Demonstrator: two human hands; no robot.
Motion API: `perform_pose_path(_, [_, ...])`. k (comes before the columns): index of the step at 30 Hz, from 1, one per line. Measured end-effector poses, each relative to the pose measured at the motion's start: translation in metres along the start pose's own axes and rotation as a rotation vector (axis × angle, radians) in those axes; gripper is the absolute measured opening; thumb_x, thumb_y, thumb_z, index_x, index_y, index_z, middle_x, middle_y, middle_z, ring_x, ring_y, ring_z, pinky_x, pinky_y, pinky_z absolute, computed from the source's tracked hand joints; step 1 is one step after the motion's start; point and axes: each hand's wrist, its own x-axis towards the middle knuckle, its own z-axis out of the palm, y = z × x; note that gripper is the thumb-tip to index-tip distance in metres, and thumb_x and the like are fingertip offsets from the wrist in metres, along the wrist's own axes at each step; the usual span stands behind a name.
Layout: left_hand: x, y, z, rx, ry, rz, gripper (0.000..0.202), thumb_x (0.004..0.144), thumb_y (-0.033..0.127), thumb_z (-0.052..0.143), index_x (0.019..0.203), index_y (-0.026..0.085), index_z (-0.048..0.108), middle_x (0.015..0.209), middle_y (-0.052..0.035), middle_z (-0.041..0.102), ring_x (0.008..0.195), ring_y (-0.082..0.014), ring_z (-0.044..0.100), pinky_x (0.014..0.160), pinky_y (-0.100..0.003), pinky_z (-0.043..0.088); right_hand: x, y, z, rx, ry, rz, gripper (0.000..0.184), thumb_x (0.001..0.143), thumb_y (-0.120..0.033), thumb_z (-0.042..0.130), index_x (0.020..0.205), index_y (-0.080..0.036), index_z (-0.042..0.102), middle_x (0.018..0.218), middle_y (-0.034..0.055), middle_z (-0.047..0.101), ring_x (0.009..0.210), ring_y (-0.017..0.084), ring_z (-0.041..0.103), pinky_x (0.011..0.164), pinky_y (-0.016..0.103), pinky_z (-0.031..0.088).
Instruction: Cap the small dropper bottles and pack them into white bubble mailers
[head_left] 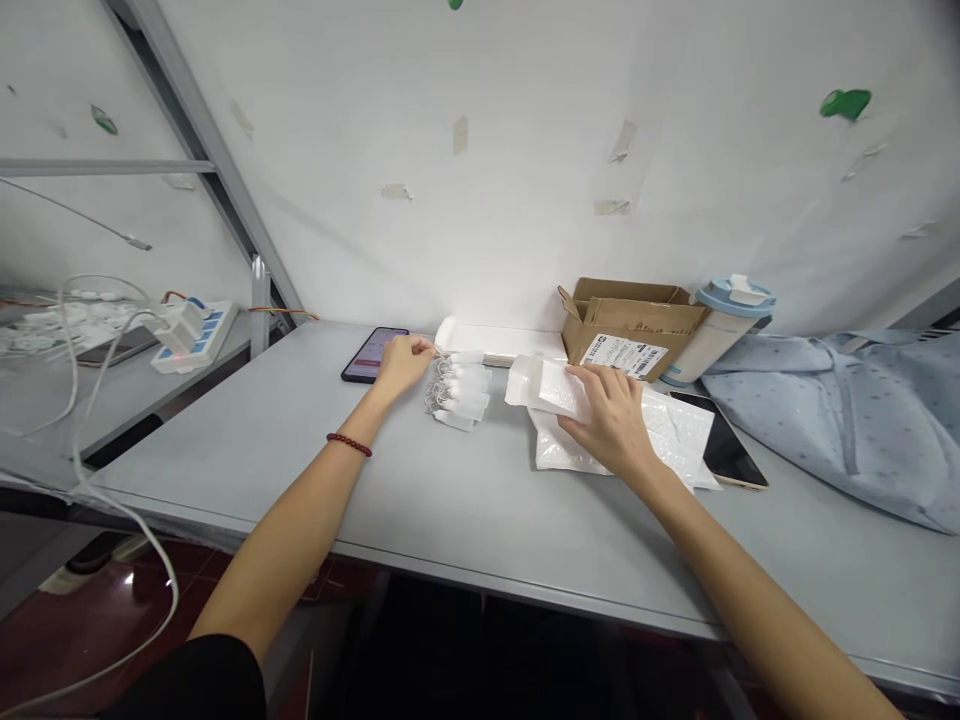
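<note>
My left hand [403, 364] is closed in a pinch at the upper left edge of a row of small frosted white tags with looped cords [466, 388]. What its fingertips hold, if anything, is too small to make out. To the right, my right hand [611, 418] grips a slim white box [556, 388], thumb below and fingers on top. The box's flap stands out at its left end. Under that hand lie white bubble mailers [679, 425], partly covered by the hand and box.
Behind the tags lies a stack of flat white boxes [510, 340]. A phone [367, 352] is at left. Along the right stand an open cardboard box [626, 325], a tumbler [720, 325], a dark tablet [727, 445] and a blue cloth bag [832, 420]. A power strip [202, 340] sits far left.
</note>
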Motion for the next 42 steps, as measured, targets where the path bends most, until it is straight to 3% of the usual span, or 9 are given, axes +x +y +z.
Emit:
perform_pose_path(5, [0.0, -0.008, 0.008, -0.164, -0.112, -0.1, 0.015, 0.062, 0.018, 0.065, 0.076, 0.015, 0.069, 0.057, -0.0017, 0.06, 0.05, -0.0129, 0.051, 0.05, -0.025, 0.041, 0.0, -0.001, 0.001, 0.011, 0.001, -0.002, 0.044, 0.072, -0.021, 0.058, 0.115, -0.019, 0.046, 0.113, 0.0132, 0.057, 0.105, 0.029, 0.05, 0.088, 0.042, 0.031])
perform_pose_path(14, [-0.001, -0.001, 0.009, -0.389, -0.07, -0.186, 0.007, 0.059, 0.014, 0.068, 0.066, 0.013, 0.068, 0.065, -0.0041, 0.064, 0.059, -0.012, 0.055, 0.054, -0.024, 0.042, -0.002, -0.001, 0.003, 0.032, -0.038, -0.001, 0.047, 0.072, -0.021, 0.058, 0.117, -0.019, 0.046, 0.115, 0.0136, 0.055, 0.106, 0.029, 0.048, 0.089, 0.043, 0.032])
perform_pose_path(18, [-0.005, 0.01, 0.004, -0.528, -0.043, -0.188, 0.013, 0.057, 0.015, 0.072, 0.07, 0.012, 0.068, 0.064, -0.0017, 0.062, 0.054, -0.0086, 0.05, 0.056, -0.024, 0.041, -0.002, -0.001, 0.004, 0.042, -0.053, 0.016, 0.049, 0.072, -0.021, 0.057, 0.119, -0.019, 0.045, 0.116, 0.0139, 0.054, 0.107, 0.03, 0.047, 0.088, 0.044, 0.032])
perform_pose_path(22, [-0.017, 0.031, 0.002, -0.684, -0.102, -0.149, 0.018, 0.054, 0.016, 0.075, 0.07, 0.012, 0.069, 0.065, -0.0011, 0.062, 0.055, -0.0077, 0.049, 0.059, -0.024, 0.042, -0.002, -0.001, 0.004, 0.042, -0.073, 0.031, 0.049, 0.072, -0.022, 0.057, 0.12, -0.019, 0.045, 0.117, 0.0138, 0.054, 0.108, 0.03, 0.047, 0.088, 0.044, 0.032])
perform_pose_path(27, [-0.026, 0.042, 0.007, -0.653, -0.118, -0.131, 0.014, 0.056, 0.017, 0.073, 0.069, 0.013, 0.069, 0.064, -0.0005, 0.062, 0.054, -0.0081, 0.049, 0.061, -0.025, 0.044, -0.002, -0.001, 0.006, 0.039, -0.096, 0.043, 0.048, 0.073, -0.022, 0.055, 0.12, -0.019, 0.044, 0.117, 0.0143, 0.054, 0.108, 0.031, 0.047, 0.088, 0.044, 0.032])
perform_pose_path(36, [-0.02, 0.03, 0.007, -0.522, -0.049, -0.232, 0.01, 0.055, 0.012, 0.071, 0.063, 0.012, 0.066, 0.058, -0.0019, 0.059, 0.054, -0.0105, 0.051, 0.052, -0.025, 0.043, -0.002, -0.002, 0.003, 0.026, -0.124, 0.048, 0.047, 0.074, -0.023, 0.057, 0.119, -0.017, 0.045, 0.118, 0.0138, 0.054, 0.108, 0.03, 0.047, 0.089, 0.043, 0.032])
perform_pose_path(42, [-0.021, 0.033, 0.0, -0.452, -0.023, -0.315, 0.012, 0.053, 0.01, 0.074, 0.061, 0.013, 0.065, 0.061, -0.0053, 0.063, 0.056, -0.0131, 0.055, 0.05, -0.026, 0.042, -0.002, -0.003, 0.004, 0.026, -0.124, 0.042, 0.048, 0.073, -0.023, 0.058, 0.119, -0.017, 0.044, 0.118, 0.014, 0.054, 0.108, 0.03, 0.047, 0.089, 0.044, 0.032])
